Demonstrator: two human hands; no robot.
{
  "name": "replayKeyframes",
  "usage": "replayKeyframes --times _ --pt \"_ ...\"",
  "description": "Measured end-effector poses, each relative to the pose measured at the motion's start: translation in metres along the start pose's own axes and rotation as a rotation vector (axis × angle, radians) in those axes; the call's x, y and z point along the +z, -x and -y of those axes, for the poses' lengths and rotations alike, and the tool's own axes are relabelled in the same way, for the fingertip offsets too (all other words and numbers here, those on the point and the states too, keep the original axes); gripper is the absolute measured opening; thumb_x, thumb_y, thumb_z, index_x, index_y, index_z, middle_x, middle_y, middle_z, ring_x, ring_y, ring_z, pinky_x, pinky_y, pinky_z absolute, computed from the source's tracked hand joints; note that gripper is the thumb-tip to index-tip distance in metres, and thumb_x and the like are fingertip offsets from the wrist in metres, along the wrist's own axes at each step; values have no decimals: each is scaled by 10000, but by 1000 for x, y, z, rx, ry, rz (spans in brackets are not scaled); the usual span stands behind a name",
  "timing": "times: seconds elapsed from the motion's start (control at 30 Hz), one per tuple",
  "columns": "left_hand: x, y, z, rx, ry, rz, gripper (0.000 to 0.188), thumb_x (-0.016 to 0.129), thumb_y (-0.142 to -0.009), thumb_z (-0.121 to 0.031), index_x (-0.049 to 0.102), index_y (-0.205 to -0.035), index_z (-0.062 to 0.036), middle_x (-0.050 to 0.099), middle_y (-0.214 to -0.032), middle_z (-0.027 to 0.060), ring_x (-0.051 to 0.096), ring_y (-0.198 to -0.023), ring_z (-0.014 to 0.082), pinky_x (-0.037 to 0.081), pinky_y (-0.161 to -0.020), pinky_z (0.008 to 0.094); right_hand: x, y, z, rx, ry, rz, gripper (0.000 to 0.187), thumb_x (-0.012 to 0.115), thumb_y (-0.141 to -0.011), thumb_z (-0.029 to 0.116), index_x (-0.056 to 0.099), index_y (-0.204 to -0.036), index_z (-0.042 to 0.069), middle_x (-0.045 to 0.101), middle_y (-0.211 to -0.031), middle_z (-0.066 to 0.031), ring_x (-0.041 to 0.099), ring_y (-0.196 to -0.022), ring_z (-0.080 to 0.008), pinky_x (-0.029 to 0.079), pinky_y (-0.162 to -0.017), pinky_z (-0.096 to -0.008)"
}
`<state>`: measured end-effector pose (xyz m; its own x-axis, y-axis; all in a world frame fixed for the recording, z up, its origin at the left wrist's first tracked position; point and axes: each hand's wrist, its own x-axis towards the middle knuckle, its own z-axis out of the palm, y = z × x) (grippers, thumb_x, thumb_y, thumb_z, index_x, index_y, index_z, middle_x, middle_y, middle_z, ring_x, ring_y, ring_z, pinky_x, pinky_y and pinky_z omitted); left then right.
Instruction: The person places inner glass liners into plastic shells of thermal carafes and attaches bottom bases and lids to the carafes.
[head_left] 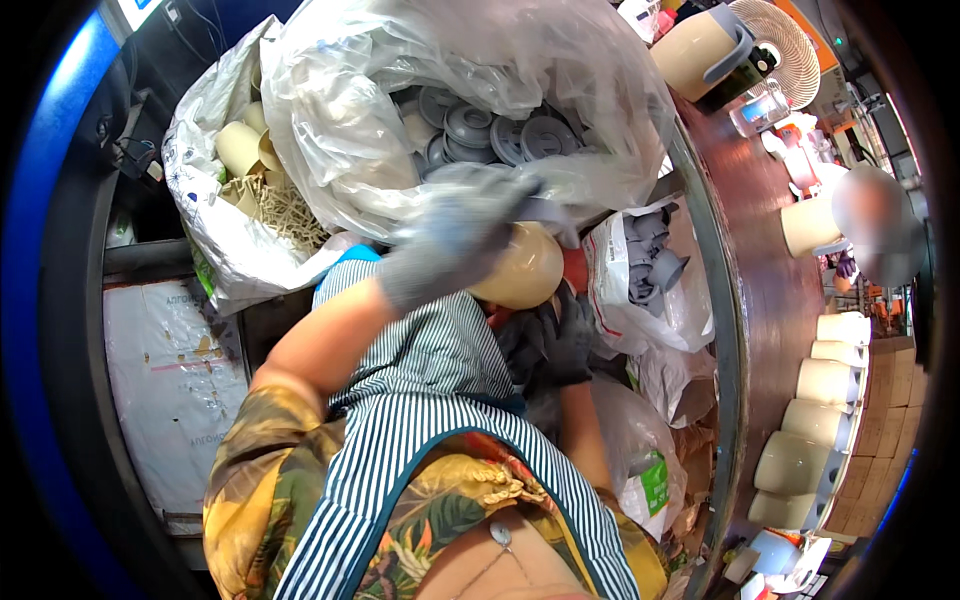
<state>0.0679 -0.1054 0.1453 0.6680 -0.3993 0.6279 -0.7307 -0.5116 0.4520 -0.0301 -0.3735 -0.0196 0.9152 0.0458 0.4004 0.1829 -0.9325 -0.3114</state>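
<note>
A glossy cream jug body [530,268] rests tilted at my lap, with a grey part [546,212] at its upper end. My left hand [450,235], in a grey glove, reaches over the jug's upper side; motion smears its fingers, so its grip is unclear. Close below the jug is my right hand [563,340], in a dark glove with the fingers curled. Something red [575,268] shows between that hand and the jug; its kind is hidden. In front, a large clear plastic bag [350,110] holds several round grey lids [470,126].
A white sack [190,150] of cream pieces stands at left, above a plastic-wrapped box [170,390]. At right, a white bag [612,290] holds grey parts. Beyond it runs a brown worktop [745,250] with several cream jugs [793,463], a fan [795,55] and another person [870,225] behind.
</note>
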Motion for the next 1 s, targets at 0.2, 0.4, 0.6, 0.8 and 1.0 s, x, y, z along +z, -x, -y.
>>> replayKeyframes --times 0.2,0.4,0.6,0.8,1.0 --pt "-147 143 24 -790 403 -356 304 553 -929 -22 547 -1229 26 610 -1122 70 570 -1035 141 449 -938 268 20 -119 47 -297 138 -142 336 638 -845 324 640 -1131 150 631 -1012 -85 588 -934 -281 469 -790 -435" --pt "-149 219 45 -951 593 -739 255 580 -957 -108 568 -1198 -23 622 -1056 24 585 -964 103 470 -882 254 84 -268 131 -340 103 269 436 634 -821 381 609 -1173 125 619 -1112 -130 586 -1041 -327 460 -874 -458" --pt "-132 224 51 -934 673 -835 258 585 -962 -135 565 -1191 -20 624 -999 9 583 -922 92 475 -853 246 219 -246 125 -326 397 834 729 526 -862 403 241 -1506 215 262 -1526 -214 326 -1375 -399 322 -1077 -533" --pt "-146 240 54 -913 665 -819 259 538 -991 -164 548 -1214 -34 603 -1071 27 579 -971 98 472 -868 251 63 -219 111 26 -792 130 578 615 -879 146 391 -1406 62 532 -1321 -145 559 -1167 -253 484 -956 -339" --pt "-135 225 60 -954 630 -829 258 573 -968 -142 598 -1199 -30 624 -1086 16 580 -974 85 473 -892 243 53 -46 94 291 -712 340 575 629 -867 144 414 -1390 36 473 -1361 -160 471 -1244 -286 380 -1049 -390"
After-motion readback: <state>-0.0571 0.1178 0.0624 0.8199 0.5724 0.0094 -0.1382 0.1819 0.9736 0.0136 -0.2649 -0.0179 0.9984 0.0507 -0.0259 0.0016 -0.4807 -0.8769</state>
